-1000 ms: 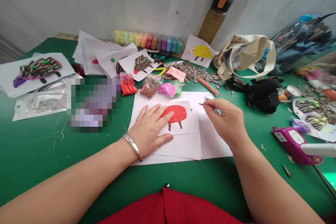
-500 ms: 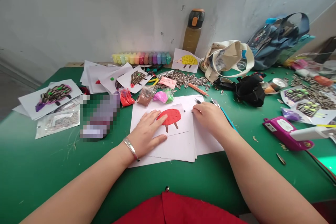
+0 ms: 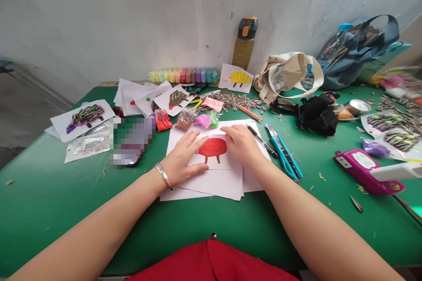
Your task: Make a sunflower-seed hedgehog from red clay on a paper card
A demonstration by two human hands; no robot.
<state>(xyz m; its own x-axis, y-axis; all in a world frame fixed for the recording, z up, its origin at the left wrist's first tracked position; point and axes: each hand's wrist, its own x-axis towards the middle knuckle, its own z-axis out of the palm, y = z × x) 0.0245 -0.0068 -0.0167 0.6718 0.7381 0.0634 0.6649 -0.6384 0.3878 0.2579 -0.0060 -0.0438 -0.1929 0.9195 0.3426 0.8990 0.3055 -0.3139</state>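
My left hand (image 3: 184,158) lies with spread fingers on the left side of a small white card (image 3: 212,165), its fingertips near a red clay oval (image 3: 213,146) with two brown legs. This card rests on larger white paper sheets (image 3: 224,184). Over the card's right side is my right hand (image 3: 244,147), fingers bent and drawn together close to the red oval. Whatever its fingertips hold, if anything, is hidden. Just right of that hand lies a black pen (image 3: 262,140), then blue-handled cutting tools (image 3: 285,153).
Behind the paper sit clay packets (image 3: 185,119), a sunflower seed pile (image 3: 234,100) and an orange pencil (image 3: 249,113). Finished seed pictures (image 3: 86,116) and a blurred phone (image 3: 133,142) are left. A black strap bundle (image 3: 318,114) and purple glue gun (image 3: 365,171) are right.
My right hand has moved left from the small dark bit beside the card to the red oval's right edge, uncovering the pen and cutting tools. My left hand stays on the card.
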